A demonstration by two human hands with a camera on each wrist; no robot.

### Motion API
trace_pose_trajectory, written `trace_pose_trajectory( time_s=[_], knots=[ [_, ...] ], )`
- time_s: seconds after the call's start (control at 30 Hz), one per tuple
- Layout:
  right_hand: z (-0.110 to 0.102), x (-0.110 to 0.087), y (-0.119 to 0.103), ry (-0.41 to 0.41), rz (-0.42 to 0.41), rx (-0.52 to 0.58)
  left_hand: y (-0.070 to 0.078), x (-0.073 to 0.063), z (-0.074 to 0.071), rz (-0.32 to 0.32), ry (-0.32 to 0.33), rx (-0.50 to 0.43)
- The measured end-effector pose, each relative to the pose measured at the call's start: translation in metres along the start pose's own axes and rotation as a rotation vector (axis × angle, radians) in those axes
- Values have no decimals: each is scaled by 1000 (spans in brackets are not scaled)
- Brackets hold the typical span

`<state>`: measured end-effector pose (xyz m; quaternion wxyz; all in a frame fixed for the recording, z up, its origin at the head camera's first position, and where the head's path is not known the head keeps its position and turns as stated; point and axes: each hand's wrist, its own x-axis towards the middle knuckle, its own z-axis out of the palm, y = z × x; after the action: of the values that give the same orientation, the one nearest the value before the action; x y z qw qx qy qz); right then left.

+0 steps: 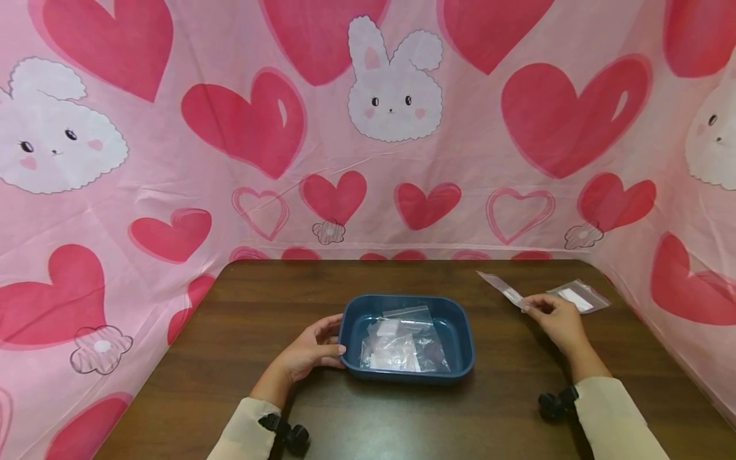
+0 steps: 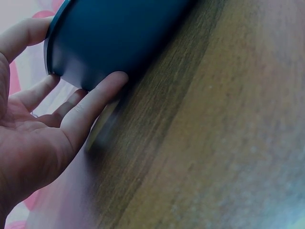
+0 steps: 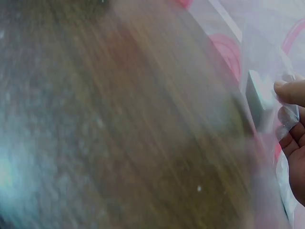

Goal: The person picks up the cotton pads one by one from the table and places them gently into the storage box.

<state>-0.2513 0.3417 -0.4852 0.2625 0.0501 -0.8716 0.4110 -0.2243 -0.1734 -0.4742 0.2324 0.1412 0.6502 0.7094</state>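
A blue rectangular tub [image 1: 406, 377] stands on the table and contains several clear plastic bags [image 1: 397, 342] with pale contents. My left hand [image 1: 313, 350] touches the tub's left end, fingers spread along its outer wall and thumb at the rim; the left wrist view shows the fingertips [image 2: 119, 80] against the tub's side [image 2: 109, 38]. To the right, my right hand [image 1: 554, 319] pinches the end of a clear plastic bag [image 1: 506, 291] between thumb and fingers. A small white block-like piece [image 3: 259, 100] shows in that bag in the right wrist view.
Another clear bag with a white piece [image 1: 577, 296] lies just behind my right hand, near the table's right edge. The brown wooden table [image 1: 276, 287] meets a pink cloth [image 1: 391, 211] with hearts and rabbits at the back and sides.
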Motion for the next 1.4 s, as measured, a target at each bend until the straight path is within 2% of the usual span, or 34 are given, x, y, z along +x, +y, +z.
trace_pose_trajectory(
  time_s=[0.23, 0.6, 0.83, 1.13, 1.4],
  knots=[
    [3, 2, -8, 5, 16, 25, -2, 0, 0, 1, 3, 2],
    [5, 3, -24, -38, 62, 62, 0, -1, 0, -5, 7, -13],
    [8, 3, -30, -55, 61, 89, 0, -2, -1, -3, -2, -15],
    [11, 4, -41, -77, 70, 178, 1, -2, -1, 0, -7, -11],
    [11, 6, -50, -89, 83, 180, 0, -1, 0, 4, -9, -12]
  ],
)
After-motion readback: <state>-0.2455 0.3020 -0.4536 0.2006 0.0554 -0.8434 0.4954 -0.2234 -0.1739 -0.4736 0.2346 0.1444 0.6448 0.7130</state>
